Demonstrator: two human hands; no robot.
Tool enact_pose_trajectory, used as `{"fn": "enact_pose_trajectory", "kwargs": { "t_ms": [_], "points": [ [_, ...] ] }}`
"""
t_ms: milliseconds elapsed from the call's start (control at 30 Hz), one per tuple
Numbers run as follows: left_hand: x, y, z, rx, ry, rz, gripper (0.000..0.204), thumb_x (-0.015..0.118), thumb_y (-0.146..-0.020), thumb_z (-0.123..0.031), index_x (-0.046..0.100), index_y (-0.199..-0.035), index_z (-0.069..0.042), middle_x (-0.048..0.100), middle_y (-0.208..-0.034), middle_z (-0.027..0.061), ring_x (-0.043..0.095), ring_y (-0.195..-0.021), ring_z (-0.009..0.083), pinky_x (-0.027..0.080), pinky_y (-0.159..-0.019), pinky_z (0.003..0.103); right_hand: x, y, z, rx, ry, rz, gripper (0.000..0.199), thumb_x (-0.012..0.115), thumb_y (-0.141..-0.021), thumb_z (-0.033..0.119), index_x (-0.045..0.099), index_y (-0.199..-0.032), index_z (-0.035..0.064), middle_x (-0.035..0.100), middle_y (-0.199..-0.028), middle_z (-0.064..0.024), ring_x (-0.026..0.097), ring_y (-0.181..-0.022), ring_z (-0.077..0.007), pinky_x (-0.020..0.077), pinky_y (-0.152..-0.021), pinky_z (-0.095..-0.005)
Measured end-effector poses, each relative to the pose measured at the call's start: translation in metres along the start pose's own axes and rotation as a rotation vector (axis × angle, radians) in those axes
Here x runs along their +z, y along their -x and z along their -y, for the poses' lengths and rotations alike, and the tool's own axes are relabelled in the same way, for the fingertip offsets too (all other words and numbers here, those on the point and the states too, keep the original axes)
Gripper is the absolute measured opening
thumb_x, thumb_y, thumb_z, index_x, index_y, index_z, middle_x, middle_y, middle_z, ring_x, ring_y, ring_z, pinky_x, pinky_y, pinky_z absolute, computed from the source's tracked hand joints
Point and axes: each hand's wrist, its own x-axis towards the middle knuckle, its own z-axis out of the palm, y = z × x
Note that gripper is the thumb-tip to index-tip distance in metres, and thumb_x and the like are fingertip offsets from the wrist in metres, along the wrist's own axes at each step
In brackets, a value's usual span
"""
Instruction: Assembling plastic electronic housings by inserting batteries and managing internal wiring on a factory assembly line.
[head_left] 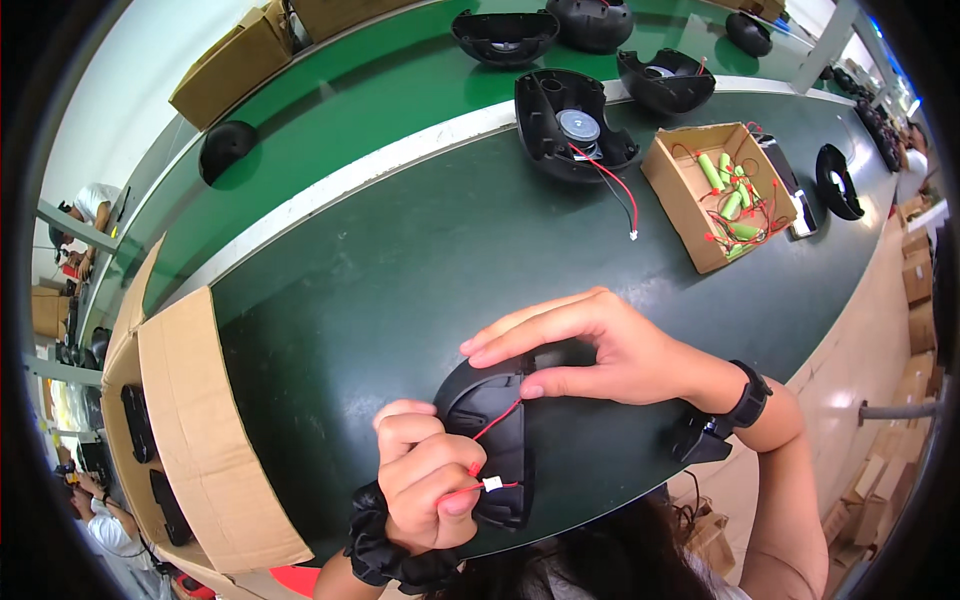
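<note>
A curved black plastic shell [510,445] is held near the table's front edge, its ribbed inner side showing. My left hand [425,475] is closed at its left side, fingers curled and thumb bent in. A thin red wire [497,422] crosses the shell, and a small white connector [492,483] lies beside the left thumb. My right hand [610,350] grips the shell's far end, with the fingers over its outer rim and the thumb at the wire. The palm side of the left hand is hidden.
A cardboard box [690,215] of green battery cells stands at the right, next to a dark phone-like device [785,180]. Beyond it sits a black speaker housing [545,115] with a trailing wire. More housings [505,38] rest on the green belt [350,110]. An open carton [215,430] stands left.
</note>
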Motion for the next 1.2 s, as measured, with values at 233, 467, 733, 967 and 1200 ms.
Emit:
{"fn": "enact_pose_trajectory", "kwargs": {
  "t_ms": [233,467,733,967,1200],
  "points": [
    [0.003,-0.004,-0.003,-0.02,-0.099,-0.042,0.039,0.047,-0.091,-0.023,0.046,-0.054,-0.009,0.057,-0.066,0.0007,0.04,-0.071,0.0216,0.036,-0.083,0.045,0.001,0.001,0.003,-0.051,0.131,0.03,0.039,0.066,-0.078,0.001,0.061,-0.117,0.0029,0.06,-0.121,-0.014,0.058,-0.112,-0.0294,0.0479,-0.093,-0.036],
    [0.005,0.001,0.004,-0.07,0.056,-0.112,0.042,0.048,-0.09,-0.022,0.044,-0.05,-0.007,0.054,-0.063,0.003,0.039,-0.067,0.0214,0.036,-0.082,0.045,0.016,0.002,-0.003,-0.214,0.474,-0.008,0.042,0.062,-0.081,0.003,0.048,-0.121,0.0025,0.055,-0.119,-0.0143,0.056,-0.106,-0.0325,0.0471,-0.088,-0.0382],
    [-0.01,-0.003,0.01,-0.082,-0.002,-0.184,0.037,0.052,-0.087,-0.018,0.045,-0.053,-0.006,0.052,-0.06,0.003,0.039,-0.066,0.021,0.037,-0.079,0.046,-0.079,-0.083,0.042,-0.042,0.562,-0.206,0.041,0.068,-0.082,0.021,0.055,-0.114,-0.0007,0.064,-0.102,-0.0101,0.063,-0.091,-0.015,0.05,-0.076,-0.0284],
    [-0.008,-0.011,0.027,-0.058,0.048,-0.209,0.038,0.05,-0.091,-0.021,0.049,-0.057,-0.004,0.052,-0.062,0.0037,0.04,-0.066,0.0209,0.036,-0.082,0.045,-0.267,-0.161,-0.025,0.679,1.287,-0.506,0.046,0.053,-0.089,0.039,0.066,-0.086,-0.0054,0.067,-0.071,-0.0182,0.068,-0.061,-0.0249,0.0555,-0.064,-0.0347],
    [-0.011,-0.012,0.029,-0.035,0.093,-0.189,0.035,0.052,-0.091,-0.022,0.054,-0.062,-0.001,0.052,-0.062,0.0048,0.04,-0.067,0.0215,0.036,-0.082,0.043,-0.308,-0.168,-0.081,0.971,0.652,-0.619,0.028,0.056,-0.086,0.016,0.057,-0.092,-0.0113,0.065,-0.084,-0.0224,0.067,-0.066,-0.0352,0.0586,-0.057,-0.0449]
  ]
}}
